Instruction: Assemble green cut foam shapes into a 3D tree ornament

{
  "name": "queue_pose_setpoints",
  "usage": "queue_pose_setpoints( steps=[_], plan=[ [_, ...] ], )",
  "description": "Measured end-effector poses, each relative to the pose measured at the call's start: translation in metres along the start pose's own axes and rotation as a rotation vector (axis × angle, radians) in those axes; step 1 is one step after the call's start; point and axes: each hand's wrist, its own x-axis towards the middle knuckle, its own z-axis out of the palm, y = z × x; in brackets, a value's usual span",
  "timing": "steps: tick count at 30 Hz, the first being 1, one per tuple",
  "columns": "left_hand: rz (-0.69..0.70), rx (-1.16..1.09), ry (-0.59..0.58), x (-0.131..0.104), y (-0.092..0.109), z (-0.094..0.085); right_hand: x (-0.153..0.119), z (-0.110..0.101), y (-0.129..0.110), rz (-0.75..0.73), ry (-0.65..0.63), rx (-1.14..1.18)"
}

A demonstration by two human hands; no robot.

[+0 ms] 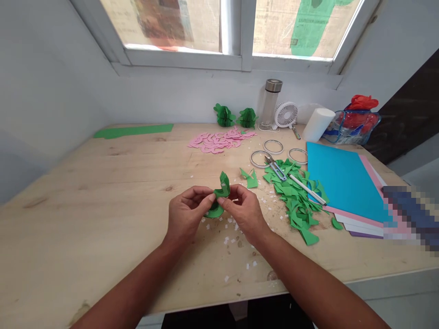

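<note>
Between my two hands, above the wooden table, is a green paper piece (223, 183) with folded layers sticking up and a rounded part below. My left hand (189, 211) pinches it from the left, thumb and fingers closed on its edge. From the right, my right hand (244, 210) grips the same piece, its thumb beside the left thumb. Small white paper bits (227, 240) are scattered on the table under and around my hands. A cut green scrap (251, 178) lies just beyond my right hand.
Green scraps (302, 210), snips (275, 168), a white pen (307, 188) and tape rolls (273, 146) lie to the right, near blue sheets (343, 183). Pink cutouts (219, 140), two green paper shapes (224, 116), a bottle (269, 105) and a fan (286, 114) are at the back.
</note>
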Motion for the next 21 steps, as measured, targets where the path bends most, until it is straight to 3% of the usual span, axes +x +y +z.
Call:
queue_pose_setpoints(
  steps=[3, 13, 21],
  plan=[
    [0.049, -0.003, -0.024, -0.0005, 0.0004, 0.0001, 0.0006, -0.0003, 0.0019, -0.016, -0.006, 0.027],
    [-0.061, -0.037, -0.009, 0.0001, 0.0007, 0.0010, 0.0015, 0.0015, 0.0061, -0.076, -0.039, 0.059],
    [-0.060, -0.038, -0.032, -0.0020, 0.0023, -0.0002, -0.0001, 0.0007, 0.0049, -0.100, -0.054, 0.011]
  ],
)
